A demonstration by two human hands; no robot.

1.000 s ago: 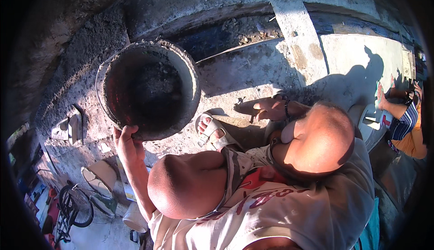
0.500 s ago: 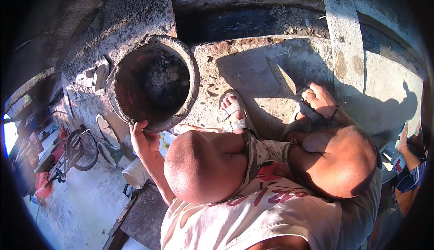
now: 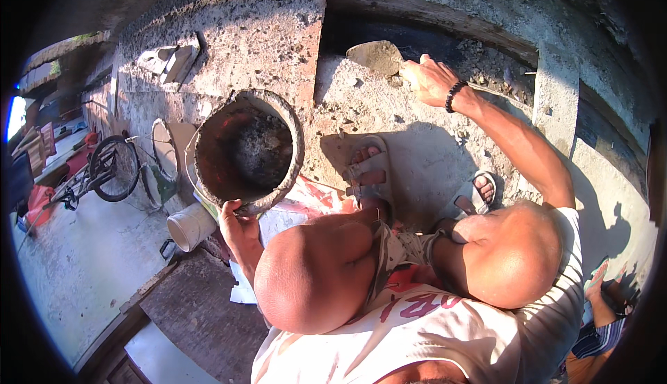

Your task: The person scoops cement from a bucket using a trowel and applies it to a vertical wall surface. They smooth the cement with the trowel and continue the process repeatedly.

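Note:
My left hand (image 3: 241, 231) is closed on the near rim of a mortar-crusted bucket (image 3: 297, 149), which leans so that its mouth faces me. Grey residue lies on the bucket's inside. Beyond my feet, my right hand (image 3: 432, 82), with a dark beaded bracelet at the wrist, is closed round a trowel. The handle is mostly hidden by my fingers. The trowel's blade (image 3: 375, 57), smeared with grey mortar, lies at the edge of the concrete ledge (image 3: 351, 92), beside a dark trench.
A metal float-like tool (image 3: 171, 61) lies on the rough slab at far left. A white pail (image 3: 189, 227) and a bicycle (image 3: 114, 169) are at left. The dark trench (image 3: 424, 33) holds rubble. Another person's leg (image 3: 603, 307) shows at lower right.
My right hand has carried the trowel from beside my right foot up and left to the trench edge. The bucket sits slightly lower in view, my left hand still on its rim.

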